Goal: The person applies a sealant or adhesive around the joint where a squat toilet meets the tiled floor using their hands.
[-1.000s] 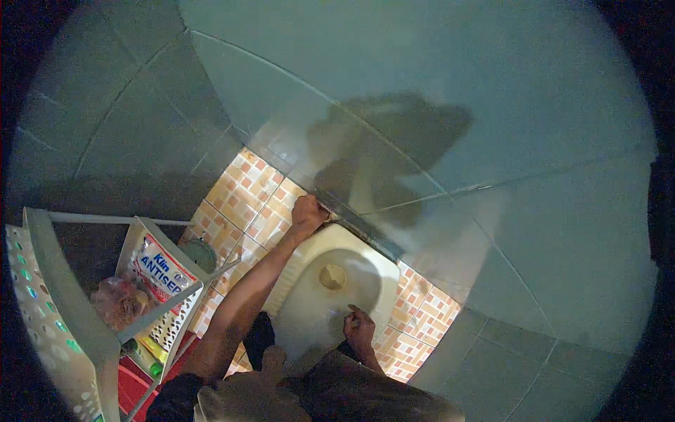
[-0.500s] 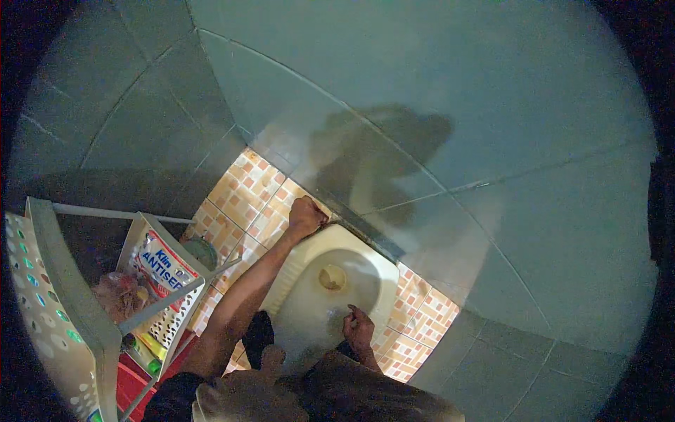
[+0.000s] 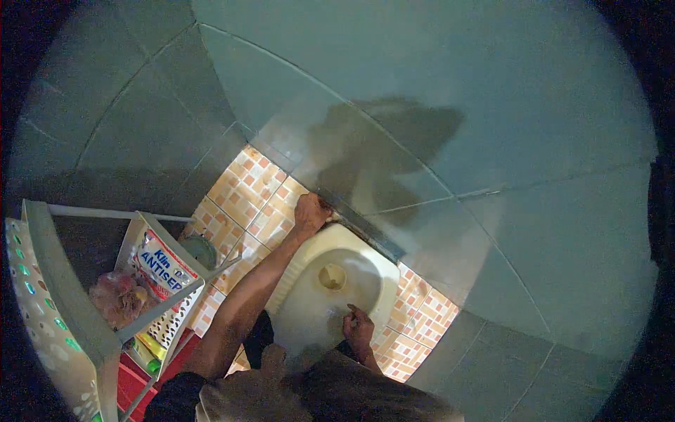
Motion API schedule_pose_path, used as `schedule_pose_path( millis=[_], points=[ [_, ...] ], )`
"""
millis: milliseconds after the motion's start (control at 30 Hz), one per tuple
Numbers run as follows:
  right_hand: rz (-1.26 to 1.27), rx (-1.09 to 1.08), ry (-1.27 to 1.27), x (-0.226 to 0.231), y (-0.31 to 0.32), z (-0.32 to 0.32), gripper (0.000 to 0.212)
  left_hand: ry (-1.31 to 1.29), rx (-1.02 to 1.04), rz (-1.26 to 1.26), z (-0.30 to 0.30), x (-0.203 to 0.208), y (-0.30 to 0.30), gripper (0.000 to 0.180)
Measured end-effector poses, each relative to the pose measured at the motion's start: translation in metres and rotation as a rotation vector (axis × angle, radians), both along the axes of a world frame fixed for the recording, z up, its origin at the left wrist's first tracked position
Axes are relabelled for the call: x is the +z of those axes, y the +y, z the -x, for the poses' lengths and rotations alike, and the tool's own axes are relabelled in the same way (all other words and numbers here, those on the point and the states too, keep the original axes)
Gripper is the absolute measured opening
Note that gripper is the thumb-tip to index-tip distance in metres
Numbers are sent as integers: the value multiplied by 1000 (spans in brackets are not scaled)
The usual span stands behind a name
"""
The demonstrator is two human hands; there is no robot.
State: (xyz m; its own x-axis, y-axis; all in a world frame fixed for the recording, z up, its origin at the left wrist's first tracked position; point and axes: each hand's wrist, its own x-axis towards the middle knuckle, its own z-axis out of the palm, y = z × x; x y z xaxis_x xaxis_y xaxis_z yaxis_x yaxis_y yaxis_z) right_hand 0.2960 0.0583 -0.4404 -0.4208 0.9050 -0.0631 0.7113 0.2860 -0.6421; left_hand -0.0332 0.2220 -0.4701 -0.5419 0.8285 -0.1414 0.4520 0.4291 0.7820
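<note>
A cream squat toilet [image 3: 285,278] is set in the floor in front of me, with cloudy water in its bowl and a round drain hole [image 3: 332,277]. My left arm stretches forward along its left side. At the toilet's far left corner, against the dark strip at the wall's foot, my left hand [image 3: 312,213] is closed in a fist. Whatever it grips, if anything, is hidden. Over the bowl's near right part hangs my right hand [image 3: 358,328], fingers curled and index finger slightly out. Nothing shows in it.
At left stands a pale plastic rack [image 3: 98,327] holding a detergent pouch [image 3: 164,267], a pinkish bundle in clear plastic [image 3: 121,297] and a yellow tube [image 3: 150,346]. Something red [image 3: 137,383] lies below it. Orange-and-white mosaic tiles [image 3: 246,183] cover the floor; grey tiled walls [image 3: 450,91] enclose it.
My left fist has shifted slightly along the wall's foot at the toilet's far corner. The right hand stays in nearly the same place over the bowl.
</note>
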Motion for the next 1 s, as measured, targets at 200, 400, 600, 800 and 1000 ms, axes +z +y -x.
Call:
schedule_pose_path(
  millis=[200, 400, 600, 800, 1000],
  points=[
    [51, -38, -61, 0, 0, -7, 30, 32, -119, 185, -3, 4, 13, 34],
    [0, -9, -14, 3, 2, -1, 30, -10, -141, 297, 12, -15, 8, 36],
    [38, 3, 0, -2, -2, -4, 30, -91, -80, 58, 7, -4, 2, 21],
    [4, -10, -109, -2, -3, -9, 34, -113, -36, 7, -6, 16, 8, 15],
    [306, -123, 118, 25, -1, 11, 34, -77, -17, 61, 7, -7, 3, 20]
  ],
)
